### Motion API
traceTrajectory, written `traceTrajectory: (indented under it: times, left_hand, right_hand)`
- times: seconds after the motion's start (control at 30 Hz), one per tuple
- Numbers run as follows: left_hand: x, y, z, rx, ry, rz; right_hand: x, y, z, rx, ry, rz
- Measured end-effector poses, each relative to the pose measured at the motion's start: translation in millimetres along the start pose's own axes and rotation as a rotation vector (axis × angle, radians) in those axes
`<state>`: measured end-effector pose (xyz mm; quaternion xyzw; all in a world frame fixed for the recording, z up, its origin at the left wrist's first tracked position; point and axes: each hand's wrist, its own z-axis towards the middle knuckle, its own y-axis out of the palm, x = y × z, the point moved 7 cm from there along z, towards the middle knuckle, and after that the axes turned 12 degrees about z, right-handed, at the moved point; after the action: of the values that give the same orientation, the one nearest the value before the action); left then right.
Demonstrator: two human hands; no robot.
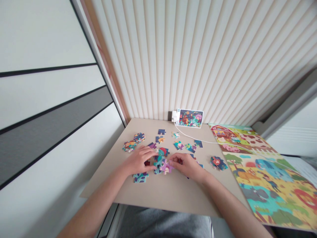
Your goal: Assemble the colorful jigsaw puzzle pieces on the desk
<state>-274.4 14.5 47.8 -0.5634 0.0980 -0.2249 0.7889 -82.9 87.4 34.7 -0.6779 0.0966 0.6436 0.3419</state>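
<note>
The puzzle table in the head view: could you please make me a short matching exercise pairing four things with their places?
Things:
1. reference picture card
2. farm puzzle
3. white cable
4. left hand

Places:
A. flat along the table's right side
B. running across the table from the charger
C. propped against the ribbed wall
D. resting on the joined pieces

Pairs: 1-C, 2-A, 3-B, 4-D
</note>
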Motion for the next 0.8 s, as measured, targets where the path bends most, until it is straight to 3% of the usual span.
traceTrajectory:
  times: [0.23,0.4,0.67,0.8]
  left_hand:
    - [21.8,3.2,4.2,0.050,0.112,0.000]
    - [22.1,3.3,3.1,0.059,0.111,0.006]
    - [23.6,11.5,-0.5,0.018,0.157,0.055]
    - [21.3,6.0,-0.6,0.037,0.147,0.080]
  right_hand:
    - [10.1,6.3,3.7,0.056,0.035,0.061]
    - [6.4,9.9,2.3,0.009,0.028,0.054]
    - [1.4,17.9,6.5,0.039,0.026,0.097]
    - [0.8,20.1,8.0,0.069,0.005,0.051]
